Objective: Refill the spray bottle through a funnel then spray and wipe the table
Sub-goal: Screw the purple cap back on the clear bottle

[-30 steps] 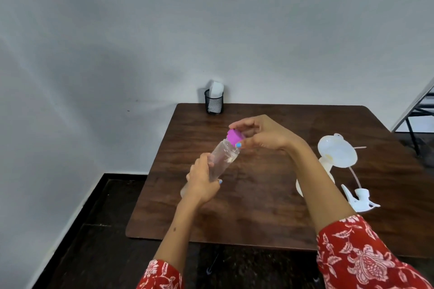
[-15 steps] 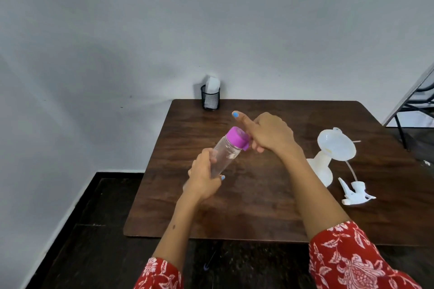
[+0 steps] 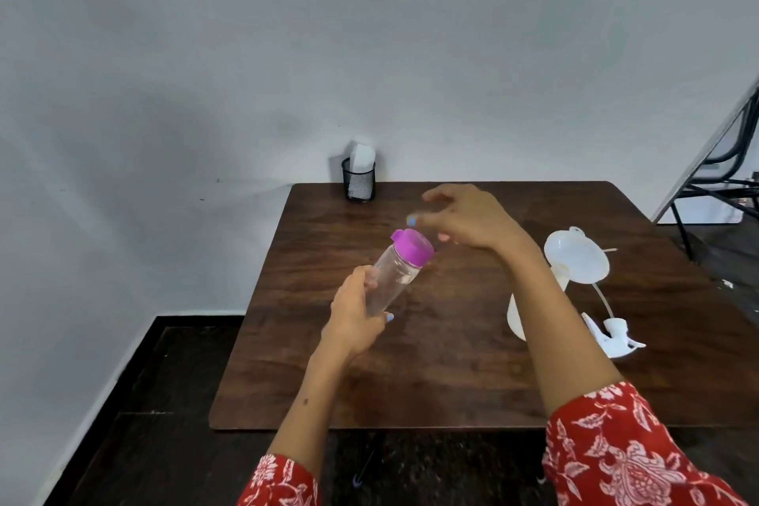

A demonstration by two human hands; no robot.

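White plastic spray bottle is standing upright on the right half of the dark wooden bench, mostly hidden behind the person's right forearm. A translucent white plastic funnel is sitting in its neck, tilting slightly. Just beside the bottle, toward the right edge, the white trigger spray head with its thin dip tube is lying flat on the bench.

Above the middle of the bench, the left hand is wrapping its fingers around the lower part of a clear plastic bottle, tilting it so its top is pointing up and to the right. A bright purple cap is sitting on that bottle. The right hand is hovering just above and to the right of the cap, fingers loosely spread and curled, holding nothing; it is blurred, so whether a fingertip is touching the cap cannot be told.

At the far edge of the bench, against the grey wall, a black mesh cup is holding folded white paper. Both sleeves are red with a white floral print.
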